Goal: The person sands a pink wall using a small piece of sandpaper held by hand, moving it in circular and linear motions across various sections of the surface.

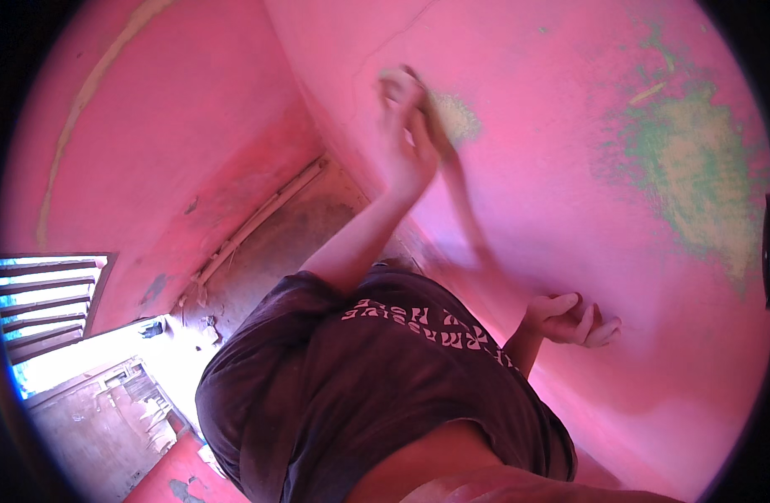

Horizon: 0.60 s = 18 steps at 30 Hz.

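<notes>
My left hand (410, 135) is raised in front of the pink painted wall (536, 188), its fingers bent and blurred by movement. Whether something is pinched at its fingertips, I cannot tell. Beside that hand, a small worn patch (459, 119) shows yellowish plaster through the paint. Lower and to the right, my right hand (573, 320) hangs close to the same wall, palm turned up and fingers loosely curled apart. Nothing shows in it. A shadow of my left arm falls across the wall.
A larger worn patch (699, 170), green and tan, lies on the wall at right. Bare floor (284, 220) with a pipe (259, 220) along its edge meets another pink wall (190, 113). At left are a barred window (45, 295) and a damaged wooden door panel (108, 421).
</notes>
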Motion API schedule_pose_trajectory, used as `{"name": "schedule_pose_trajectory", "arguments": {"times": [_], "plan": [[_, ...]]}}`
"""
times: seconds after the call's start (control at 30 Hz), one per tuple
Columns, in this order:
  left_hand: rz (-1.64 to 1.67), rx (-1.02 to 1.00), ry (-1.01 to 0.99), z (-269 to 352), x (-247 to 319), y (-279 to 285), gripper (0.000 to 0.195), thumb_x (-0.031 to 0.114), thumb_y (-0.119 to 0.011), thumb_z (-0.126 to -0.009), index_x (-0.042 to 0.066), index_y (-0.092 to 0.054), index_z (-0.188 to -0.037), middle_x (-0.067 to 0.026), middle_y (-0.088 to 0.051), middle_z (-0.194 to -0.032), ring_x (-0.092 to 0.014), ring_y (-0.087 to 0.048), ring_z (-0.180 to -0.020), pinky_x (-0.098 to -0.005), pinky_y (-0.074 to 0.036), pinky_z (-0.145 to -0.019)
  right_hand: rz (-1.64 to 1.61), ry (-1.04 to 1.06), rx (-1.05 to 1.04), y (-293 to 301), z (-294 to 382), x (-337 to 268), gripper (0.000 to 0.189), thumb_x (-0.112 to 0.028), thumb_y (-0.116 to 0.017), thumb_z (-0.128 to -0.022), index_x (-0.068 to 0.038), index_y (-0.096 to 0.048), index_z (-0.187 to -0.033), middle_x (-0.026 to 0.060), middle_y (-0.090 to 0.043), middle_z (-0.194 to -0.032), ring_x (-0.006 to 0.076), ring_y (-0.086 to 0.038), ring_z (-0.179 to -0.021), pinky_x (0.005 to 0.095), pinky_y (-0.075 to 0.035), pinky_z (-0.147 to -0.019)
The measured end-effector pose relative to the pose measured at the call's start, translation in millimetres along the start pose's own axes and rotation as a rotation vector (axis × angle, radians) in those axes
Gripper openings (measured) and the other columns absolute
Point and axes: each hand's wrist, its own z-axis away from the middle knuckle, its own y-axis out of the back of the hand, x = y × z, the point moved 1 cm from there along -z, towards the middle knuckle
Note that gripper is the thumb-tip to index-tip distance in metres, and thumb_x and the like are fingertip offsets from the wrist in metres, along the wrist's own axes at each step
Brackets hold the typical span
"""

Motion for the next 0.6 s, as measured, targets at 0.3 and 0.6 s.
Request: {"name": "schedule_pose_trajectory", "arguments": {"times": [0.3, 0.6], "plan": [[-0.015, -0.064, -0.201, 8.1, 16.8, 0.4, 0.036, -0.007, -0.044, -0.097, -0.002, -0.059, -0.13, -0.0207, -0.061, -0.132, -0.039, -0.045, -0.138, -0.0486, -0.028, -0.117, -0.01, -0.017, 0.007, -0.8, -0.3, -0.4, 0.028, -0.027, -0.06, -0.096, -0.007, -0.051, -0.113, 0.0245, -0.044, -0.145, 0.0365, -0.031, -0.143, 0.0565, -0.017, -0.119], [0.016, -0.044, -0.23, 9.0, 15.2, -1.9, 0.038, -0.005, -0.042, -0.099, -0.002, -0.057, -0.134, -0.0208, -0.061, -0.132, -0.031, -0.055, -0.126, -0.0371, -0.046, -0.099, 0.007, -0.023, 0.007, 0.2, 1.0, -1.5, 0.028, -0.028, -0.06, -0.096, -0.006, -0.052, -0.113, 0.0239, -0.046, -0.142, 0.0376, -0.031, -0.142, 0.0577, -0.018, -0.118]]}}
